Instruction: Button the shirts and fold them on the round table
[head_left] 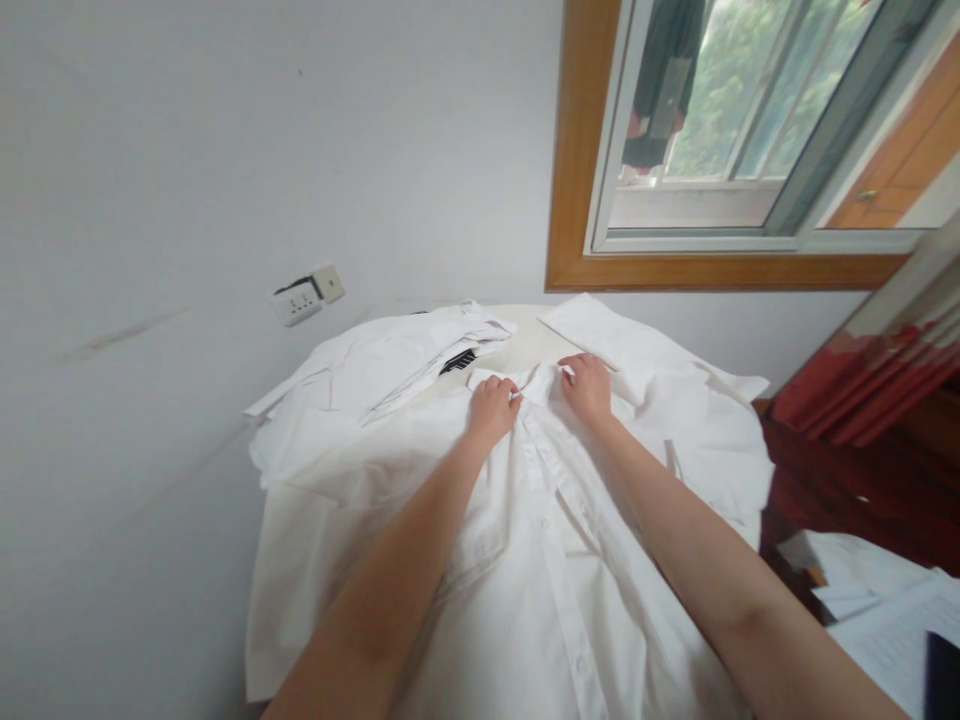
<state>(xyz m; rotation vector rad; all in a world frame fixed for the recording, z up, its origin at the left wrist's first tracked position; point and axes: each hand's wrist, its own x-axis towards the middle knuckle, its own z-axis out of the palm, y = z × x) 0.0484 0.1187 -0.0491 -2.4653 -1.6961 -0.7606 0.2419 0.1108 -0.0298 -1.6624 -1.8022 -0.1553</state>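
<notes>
A white button-up shirt (pixel 540 560) lies spread front-up over a table, its button placket running toward me. My left hand (pixel 491 408) is closed in a pinch on the left side of the shirt's collar (pixel 538 382). My right hand (pixel 589 385) is closed on the collar's right side. Both hands sit close together at the neck of the shirt, at its far end. Both forearms reach out over the shirt's body.
More white garments (pixel 397 365) are piled at the far left of the table, and another white piece (pixel 637 345) lies at the far right. A wall socket (pixel 307 295) is on the wall behind. A window (pixel 720 150) is above right. Papers (pixel 870 590) lie on a dark wooden surface at the right.
</notes>
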